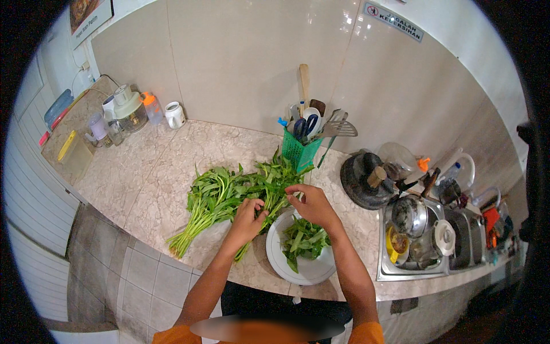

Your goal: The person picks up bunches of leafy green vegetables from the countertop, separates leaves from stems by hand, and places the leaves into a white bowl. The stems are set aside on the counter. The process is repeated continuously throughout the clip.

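Observation:
A bunch of leafy greens with long pale green stems, which looks like water spinach [215, 192], lies on the counter before me. My left hand [247, 222] is over its right part, fingers curled in around the stems. To the right, my right hand [314, 205] is above the far rim of a white bowl [276, 261]; its thumb and forefinger are apart beside the leaves, with nothing plainly between them. Inside the bowl is a heap of plucked leaves [306, 239]. My right forearm passes over the bowl's right edge.
Behind the greens stands a green utensil basket [300, 153] with spatulas and spoons. A dark stone mortar [362, 182] is right of it. Farther right, a steel sink [385, 269] holds pots and a yellow cup. A food chopper [130, 109] and white jug [175, 116] stand back left.

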`<control>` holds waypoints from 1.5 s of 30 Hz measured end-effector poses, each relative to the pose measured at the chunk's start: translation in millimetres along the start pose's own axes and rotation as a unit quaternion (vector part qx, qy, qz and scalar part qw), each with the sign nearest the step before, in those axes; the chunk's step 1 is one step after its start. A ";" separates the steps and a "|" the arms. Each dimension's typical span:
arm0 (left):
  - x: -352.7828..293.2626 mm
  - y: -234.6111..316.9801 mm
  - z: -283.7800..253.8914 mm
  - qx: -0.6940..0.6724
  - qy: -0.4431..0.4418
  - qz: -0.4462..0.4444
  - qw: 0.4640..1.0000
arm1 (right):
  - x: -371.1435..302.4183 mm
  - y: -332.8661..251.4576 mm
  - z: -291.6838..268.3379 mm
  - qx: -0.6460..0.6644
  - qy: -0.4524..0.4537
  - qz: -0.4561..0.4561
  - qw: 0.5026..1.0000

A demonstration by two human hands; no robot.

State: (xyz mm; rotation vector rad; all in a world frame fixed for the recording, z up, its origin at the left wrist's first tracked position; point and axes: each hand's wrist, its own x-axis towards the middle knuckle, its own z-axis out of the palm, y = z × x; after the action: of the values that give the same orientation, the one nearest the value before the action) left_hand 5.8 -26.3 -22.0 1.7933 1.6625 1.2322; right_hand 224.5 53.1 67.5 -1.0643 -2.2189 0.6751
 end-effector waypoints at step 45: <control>5.3 3.3 -7.1 -0.069 0.029 -0.062 0.995 | 19.4 18.7 8.8 0.033 0.139 0.058 0.988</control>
State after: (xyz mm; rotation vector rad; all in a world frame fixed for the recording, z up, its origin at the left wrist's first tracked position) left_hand 1.5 -23.9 -13.9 1.5631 1.6497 1.3216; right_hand 218.2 77.5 54.6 -1.1842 -1.8960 0.6039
